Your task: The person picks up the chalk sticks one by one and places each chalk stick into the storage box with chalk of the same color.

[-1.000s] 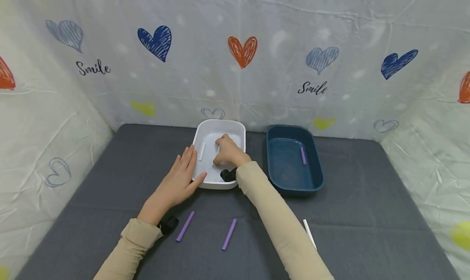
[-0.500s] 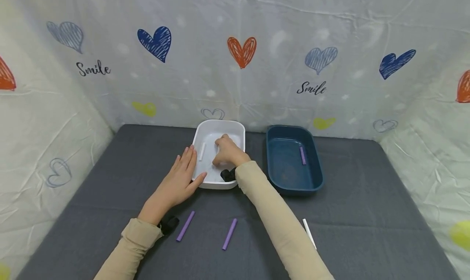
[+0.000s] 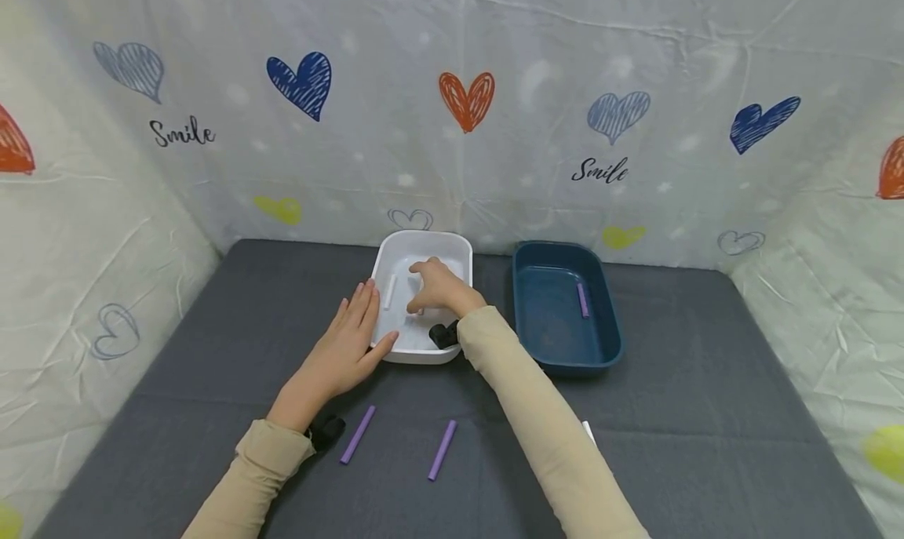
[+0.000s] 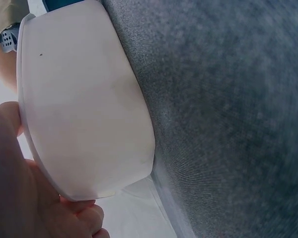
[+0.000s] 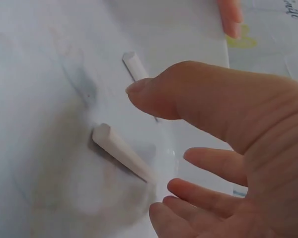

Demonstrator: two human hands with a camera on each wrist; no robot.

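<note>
My left hand point(image 3: 346, 347) rests on the left rim of a white tray point(image 3: 420, 358), its fingers straight and the thumb at the front corner. In the left wrist view, the tray's outer wall point(image 4: 84, 99) fills much of the picture. Inside the tray lie two white chalk sticks. One stick point(image 3: 389, 292) is near the left wall; the other point(image 5: 123, 153) lies under my right hand point(image 3: 443, 288), mostly hidden in the head view. My right hand hovers over it with thumb and fingers spread apart, holding nothing in the right wrist view.
A dark blue tray point(image 3: 568, 364) stands to the right with a purple chalk stick point(image 3: 582, 300) inside. Two purple sticks, one left point(image 3: 358, 435) and one in the middle point(image 3: 442, 450), lie in front. My right sleeve partly covers a white stick point(image 3: 589, 432).
My right hand has let go of the white chalk stick and lifted slightly, its thumb and fingers spreading. The left hand stays where it was on the tray.
</note>
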